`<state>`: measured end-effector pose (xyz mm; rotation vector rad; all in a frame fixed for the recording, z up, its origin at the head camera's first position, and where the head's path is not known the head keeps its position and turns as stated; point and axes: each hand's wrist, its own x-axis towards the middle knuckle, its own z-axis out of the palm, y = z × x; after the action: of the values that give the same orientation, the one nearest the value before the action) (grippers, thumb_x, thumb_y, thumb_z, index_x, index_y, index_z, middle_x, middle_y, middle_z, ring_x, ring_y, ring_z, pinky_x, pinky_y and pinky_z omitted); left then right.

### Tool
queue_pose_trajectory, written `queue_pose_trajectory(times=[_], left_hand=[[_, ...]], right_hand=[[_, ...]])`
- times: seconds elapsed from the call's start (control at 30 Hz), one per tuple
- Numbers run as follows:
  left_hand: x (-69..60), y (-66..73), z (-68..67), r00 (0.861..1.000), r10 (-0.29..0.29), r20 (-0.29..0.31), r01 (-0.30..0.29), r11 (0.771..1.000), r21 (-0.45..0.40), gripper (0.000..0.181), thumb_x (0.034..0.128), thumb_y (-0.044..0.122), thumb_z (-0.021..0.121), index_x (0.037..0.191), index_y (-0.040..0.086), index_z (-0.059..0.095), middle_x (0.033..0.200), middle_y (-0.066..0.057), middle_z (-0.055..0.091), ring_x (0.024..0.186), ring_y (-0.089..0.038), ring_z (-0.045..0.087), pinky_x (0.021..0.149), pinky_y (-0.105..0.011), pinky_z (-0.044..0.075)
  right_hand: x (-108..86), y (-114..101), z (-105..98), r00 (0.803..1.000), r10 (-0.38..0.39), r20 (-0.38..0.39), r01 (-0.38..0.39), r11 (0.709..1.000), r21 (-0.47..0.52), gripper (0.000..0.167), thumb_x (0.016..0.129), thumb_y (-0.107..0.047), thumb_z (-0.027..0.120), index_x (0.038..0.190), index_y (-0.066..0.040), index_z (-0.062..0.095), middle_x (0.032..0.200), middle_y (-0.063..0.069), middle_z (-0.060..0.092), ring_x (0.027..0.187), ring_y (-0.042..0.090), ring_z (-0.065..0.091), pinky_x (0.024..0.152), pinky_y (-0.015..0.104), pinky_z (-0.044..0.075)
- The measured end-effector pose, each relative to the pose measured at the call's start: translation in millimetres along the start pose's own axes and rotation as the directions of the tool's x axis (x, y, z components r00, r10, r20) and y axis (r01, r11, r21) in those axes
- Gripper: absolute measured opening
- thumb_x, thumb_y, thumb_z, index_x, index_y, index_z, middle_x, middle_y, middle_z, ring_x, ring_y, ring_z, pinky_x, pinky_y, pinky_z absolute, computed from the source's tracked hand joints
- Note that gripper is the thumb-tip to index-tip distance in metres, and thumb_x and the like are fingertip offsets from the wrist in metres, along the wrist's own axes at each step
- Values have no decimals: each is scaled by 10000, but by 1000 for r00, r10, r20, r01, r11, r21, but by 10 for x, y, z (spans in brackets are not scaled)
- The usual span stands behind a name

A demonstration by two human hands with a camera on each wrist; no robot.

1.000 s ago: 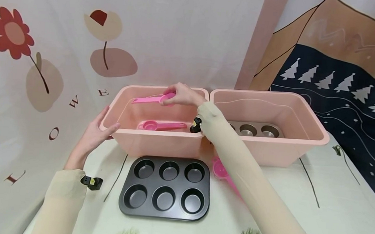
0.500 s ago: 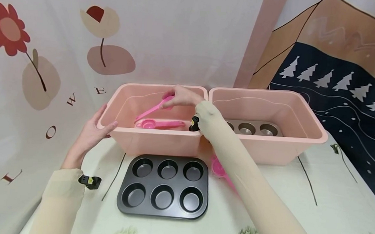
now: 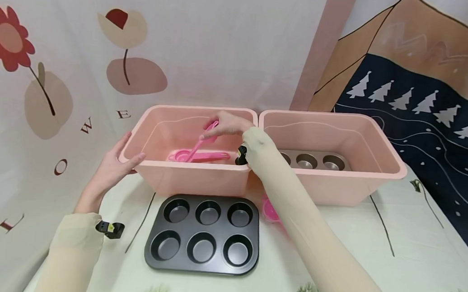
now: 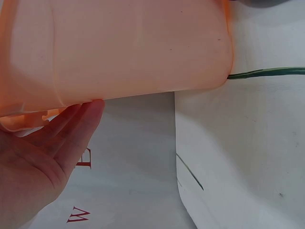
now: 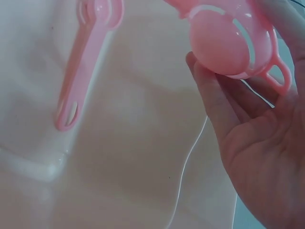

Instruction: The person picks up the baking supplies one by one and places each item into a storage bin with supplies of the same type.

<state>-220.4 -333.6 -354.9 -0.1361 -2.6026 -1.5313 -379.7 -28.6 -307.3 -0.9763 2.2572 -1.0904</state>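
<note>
In the head view my right hand point(image 3: 228, 124) reaches into the left pink plastic tub point(image 3: 195, 179) and pinches a pink egg separator point(image 3: 194, 150) by its cup. Its handle slants down toward another pink egg separator point(image 3: 216, 156) lying on the tub's floor. The right wrist view shows the held one's round slotted cup point(image 5: 219, 43) between thumb and fingers. My left hand point(image 3: 109, 171) rests at the tub's left end, thumb near the front corner. In the left wrist view its straight fingers point(image 4: 88, 119) touch the tub's outer wall.
A dark muffin tin point(image 3: 203, 234) lies in front of the left tub. Beside it another pink utensil point(image 3: 269, 209) is partly hidden by my right sleeve. The right pink tub point(image 3: 329, 189) holds a brown muffin tin point(image 3: 318, 160). A printed cloth point(image 3: 233, 46) hangs behind.
The held egg separator has swung from nearly level to steeply slanted, its handle coming down over the one on the tub's floor. My left hand stays at the tub's end.
</note>
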Motion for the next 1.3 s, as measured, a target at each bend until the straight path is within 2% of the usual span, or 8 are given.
queue_pose_trajectory(times=[0.2, 0.4, 0.83, 1.03, 1.3], left_hand=[[-3, 7, 10, 1000, -1, 3, 1, 1000, 3, 838, 953, 250, 610, 1563, 112, 52, 1445, -327, 317, 935, 30, 511, 690, -214, 554], [-7, 5, 9, 1000, -3, 0, 3, 1000, 17, 837, 955, 258, 608, 1565, 126, 51, 1454, -319, 310, 942, 20, 504, 681, -207, 552], [4, -21, 6, 1000, -5, 0, 5, 999, 31, 829, 957, 234, 602, 1567, 148, 46, 1465, -303, 305, 954, 13, 497, 670, -197, 547], [3, -32, -3, 1000, -4, 2, 4, 999, 32, 827, 959, 240, 600, 1567, 154, 46, 1465, -306, 304, 950, 22, 501, 678, -210, 552], [-1, -19, -11, 1000, -1, 1, 1, 999, 40, 826, 959, 252, 599, 1567, 152, 50, 1466, -304, 303, 962, 12, 492, 683, -219, 555]], right_hand=[[-5, 21, -5, 999, 36, 23, -34, 998, -47, 581, 826, -253, 781, 1276, 53, 579, 924, 105, 680, 867, 206, 622, 827, 270, 469], [-29, 12, -8, 999, 30, 32, -28, 997, -67, 546, 827, -248, 781, 1269, 11, 592, 931, 102, 675, 881, 202, 607, 824, 274, 456], [-51, 11, 8, 997, 50, 65, -51, 999, 14, 543, 838, -188, 770, 1301, 0, 557, 1105, 149, 620, 949, 218, 629, 838, 263, 526], [-51, 25, 25, 990, 95, 101, -101, 994, 52, 524, 863, -146, 735, 1320, 24, 544, 1119, 144, 608, 965, 229, 614, 856, 302, 536], [-56, 28, 5, 986, 105, 130, -117, 989, 86, 558, 865, -175, 730, 1342, 22, 517, 1232, 139, 582, 1052, 228, 609, 905, 377, 517]])
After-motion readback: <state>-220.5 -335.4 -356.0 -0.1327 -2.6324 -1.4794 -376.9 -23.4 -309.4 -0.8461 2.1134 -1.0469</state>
